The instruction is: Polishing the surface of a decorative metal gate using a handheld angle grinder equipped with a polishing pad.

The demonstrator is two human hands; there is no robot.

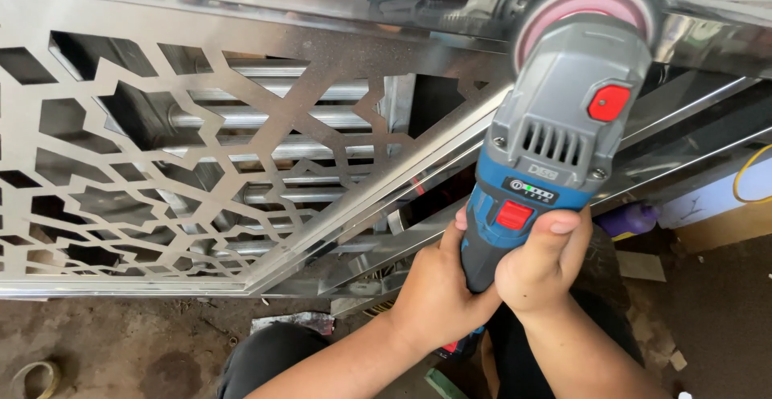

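Observation:
Both hands hold a cordless angle grinder (555, 137) with a blue handle, grey head and red buttons. My left hand (438, 290) wraps the lower handle from the left. My right hand (540, 262) grips it from the right, thumb resting just below the red switch. The grinder's pink polishing disc (581, 5) presses against the shiny steel bar (322, 1) at the top of a stainless gate. A laser-cut geometric steel panel (153, 174) fills the gate's left side.
Steel tubes (281, 117) lie behind the cut panel. Diagonal steel bars (378, 198) run under the grinder. My dark-trousered knees (265, 359) are at the bottom. The dirt floor holds a tape roll (36, 376), a purple bottle (631, 220), a yellow cable (744, 178) and scraps.

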